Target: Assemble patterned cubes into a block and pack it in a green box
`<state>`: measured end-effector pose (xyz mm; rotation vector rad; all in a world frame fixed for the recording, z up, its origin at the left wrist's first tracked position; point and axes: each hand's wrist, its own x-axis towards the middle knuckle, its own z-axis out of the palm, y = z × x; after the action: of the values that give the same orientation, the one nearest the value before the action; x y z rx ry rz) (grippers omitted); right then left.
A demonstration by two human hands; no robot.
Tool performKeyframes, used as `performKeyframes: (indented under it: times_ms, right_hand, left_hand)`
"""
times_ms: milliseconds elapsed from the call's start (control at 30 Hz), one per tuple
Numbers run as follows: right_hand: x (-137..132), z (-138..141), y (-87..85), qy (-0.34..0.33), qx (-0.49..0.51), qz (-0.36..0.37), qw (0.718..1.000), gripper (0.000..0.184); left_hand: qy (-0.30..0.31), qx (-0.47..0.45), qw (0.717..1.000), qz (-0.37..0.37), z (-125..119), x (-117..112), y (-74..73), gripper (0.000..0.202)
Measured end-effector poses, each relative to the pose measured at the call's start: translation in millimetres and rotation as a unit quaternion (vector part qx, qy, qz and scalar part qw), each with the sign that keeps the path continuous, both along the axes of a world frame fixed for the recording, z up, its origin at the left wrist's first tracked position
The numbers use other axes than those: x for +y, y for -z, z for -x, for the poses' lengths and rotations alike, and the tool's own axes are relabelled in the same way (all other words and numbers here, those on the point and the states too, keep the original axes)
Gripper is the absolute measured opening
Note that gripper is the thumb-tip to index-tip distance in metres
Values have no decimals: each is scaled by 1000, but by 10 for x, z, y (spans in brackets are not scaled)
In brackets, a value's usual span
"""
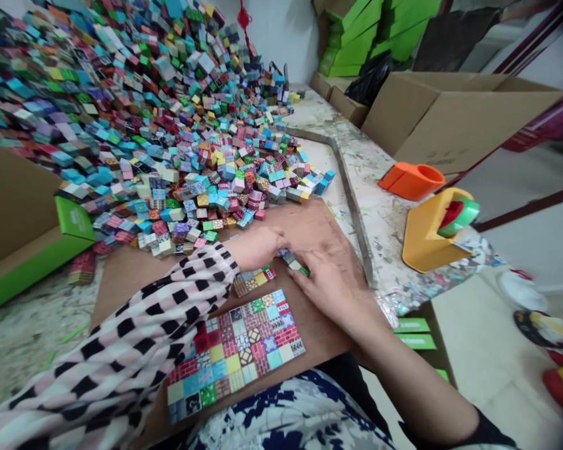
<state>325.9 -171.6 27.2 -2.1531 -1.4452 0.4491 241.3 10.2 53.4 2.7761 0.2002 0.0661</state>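
My left hand [258, 247], in a checkered sleeve, reaches over the brown board [145, 269] with its fingers curled together. What lies between its fingertips is hidden. Beside it, my right hand [326, 278] closes its thumb and fingers around a short row of small patterned cubes [293, 262]. The hands nearly meet at the far end of that row. Partly under my left wrist lies a small block of cubes [253, 280]. Closer to my body, a larger rectangle of cubes [244, 340] sits in neat rows, its left part covered by the sleeve.
A big heap of loose cubes [182, 125] rises behind the board. At left stands an open green-edged box [75, 219]. On the right are a yellow tape dispenser [426, 240], an orange holder [410, 181] and a cardboard box [431, 122]. A grey strip [351, 200] edges the work area.
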Motion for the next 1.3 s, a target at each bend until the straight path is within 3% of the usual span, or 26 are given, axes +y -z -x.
performKeyframes:
  times_ms: [100, 167, 300, 433, 567, 700, 800, 933, 1133, 1300]
  right_hand:
    - [-32, -52, -81, -27, -15, 14, 999, 42]
    - [-40, -110, -119, -27, -25, 32, 999, 38]
    - [67, -239, -107, -20, -24, 25, 999, 33]
    - [290, -258, -53, -55, -2, 19, 998, 31]
    - [441, -160, -18, -75, 16, -9, 997, 30]
    - [385, -129, -43, -42, 26, 8, 999, 39]
    - [260, -188, -109, -70, 50, 50, 995, 67]
    - [223, -306, -161, -187, 68, 81, 977, 106]
    - [490, -450, -158, -284, 62, 109, 950, 103]
    - [640, -449, -183, -272, 63, 103, 955, 97]
  left_hand:
    - [28, 4, 1000, -4, 221, 29, -106, 28]
    - [14, 1, 1000, -15, 451, 33, -164, 31]
    - [-112, -7, 993, -29, 938, -23, -148, 35]
    - [-184, -12, 982, 35, 1207, -122, 34, 53]
    - [-203, -35, 976, 71, 1253, -180, 223, 67]
    - [-227, -11, 970, 86, 1221, -190, 239, 81]
    - [-214, 30, 970, 115, 1187, -188, 162, 92]
    - [-213, 50, 969, 111, 1158, -188, 143, 102]
    - [-199, 0, 975, 97, 1165, -156, 314, 102]
    - [-194, -18, 976, 98, 1156, -140, 349, 96]
